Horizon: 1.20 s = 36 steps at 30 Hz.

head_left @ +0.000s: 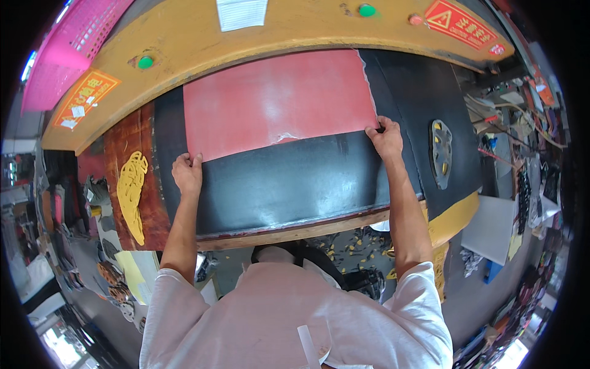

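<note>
A pinkish-red board (246, 104) lies across the dark work surface (289, 178), its far part beneath the yellow machine beam. My left hand (187, 173) pinches its near left corner. At the near right corner, my right hand (387, 138) grips the edge between thumb and fingers. The board's right edge looks ragged, and a small torn, whitish patch shows at the middle of its near edge. To the right of my right hand lies a metal cutting die (441, 154) on a black sheet. Left of my left hand rests a yellow cut-out piece with openings (133, 197).
A yellow machine beam (295, 32) with green buttons and warning labels spans the far side. A pink plastic basket (74, 55) stands at the upper left. The wooden front edge (295, 234) is close to my body. Yellow scraps (350, 249) litter the floor.
</note>
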Tool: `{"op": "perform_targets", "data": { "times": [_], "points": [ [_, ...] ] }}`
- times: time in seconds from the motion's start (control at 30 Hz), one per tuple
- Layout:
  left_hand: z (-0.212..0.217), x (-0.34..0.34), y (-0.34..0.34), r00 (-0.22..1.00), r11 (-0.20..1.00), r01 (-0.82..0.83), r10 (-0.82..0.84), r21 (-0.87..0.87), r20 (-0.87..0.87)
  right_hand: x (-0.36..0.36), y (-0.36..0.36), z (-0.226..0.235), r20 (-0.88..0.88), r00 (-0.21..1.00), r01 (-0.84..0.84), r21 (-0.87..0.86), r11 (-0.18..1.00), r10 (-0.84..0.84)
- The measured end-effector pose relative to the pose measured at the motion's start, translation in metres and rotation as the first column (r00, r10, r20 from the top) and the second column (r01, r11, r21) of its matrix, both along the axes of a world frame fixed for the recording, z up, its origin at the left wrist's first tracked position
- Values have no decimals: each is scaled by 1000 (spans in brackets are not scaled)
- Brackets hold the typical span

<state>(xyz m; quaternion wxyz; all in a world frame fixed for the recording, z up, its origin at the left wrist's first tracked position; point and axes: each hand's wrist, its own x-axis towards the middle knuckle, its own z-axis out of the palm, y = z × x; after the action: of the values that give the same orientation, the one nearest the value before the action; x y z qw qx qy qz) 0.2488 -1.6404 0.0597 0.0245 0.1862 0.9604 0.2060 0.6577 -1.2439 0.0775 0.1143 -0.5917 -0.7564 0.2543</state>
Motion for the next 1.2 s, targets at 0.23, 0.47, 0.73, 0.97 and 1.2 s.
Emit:
{"op": "perform_targets", "data": {
  "times": [0.23, 0.47, 0.73, 0.97, 1.2],
  "points": [
    [6, 31, 8, 891, 976, 209, -218, -68, -398, 25, -46, -4, -256, 961, -33, 261, 965, 102],
    [23, 85, 79, 472, 548, 821, -809, -160, -351, 144, -218, 34, -565, 824, 131, 100, 986, -52],
    [-1, 113, 184, 169, 235, 954, -934, -185, -316, 220, -379, 15, -321, 703, 436, -509, 742, -634],
    [-16, 104, 199, 156, 255, 947, -897, -197, -413, 211, -436, 0, -435, 661, 369, -521, 770, -611],
    [-13, 89, 202, 39, 104, 985, -910, -136, -413, 242, -484, -18, -396, 684, 398, -502, 768, -613]
  ]
}}
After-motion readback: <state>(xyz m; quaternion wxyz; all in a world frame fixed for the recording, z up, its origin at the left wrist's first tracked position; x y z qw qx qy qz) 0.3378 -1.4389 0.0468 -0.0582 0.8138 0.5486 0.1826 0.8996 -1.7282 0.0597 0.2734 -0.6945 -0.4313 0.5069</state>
